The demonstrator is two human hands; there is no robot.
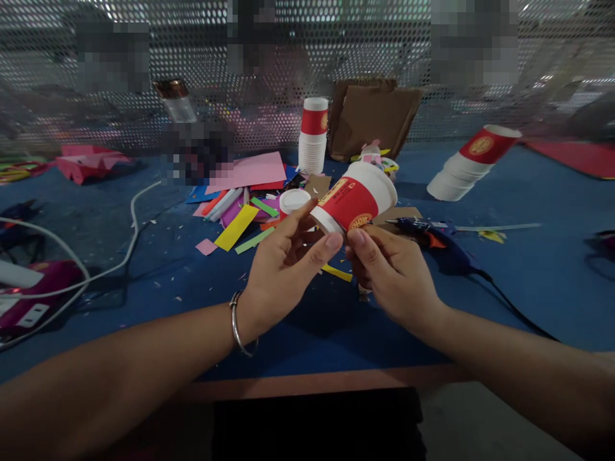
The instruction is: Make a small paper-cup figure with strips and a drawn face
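A red and white paper cup (355,195) is held tilted above the table, its wider end up to the right. My left hand (283,269) grips the cup near its narrow end, thumb in front and fingers behind. At the cup's lower side, my right hand (389,266) is closed with thumb and forefinger pinched against it. Both thumbs nearly meet below the cup. Whether the right fingers also hold something small is hidden. Just behind the left fingers stands a small cup with a white lid (294,201).
Paper scraps and markers (225,203) lie left of centre. A glue gun (432,240) with its cord lies right. Stacked cups (313,137) stand behind, and another cup stack (473,163) leans at right. Cardboard (375,121) rests against the mesh screen. A power strip (33,307) with white cables sits left.
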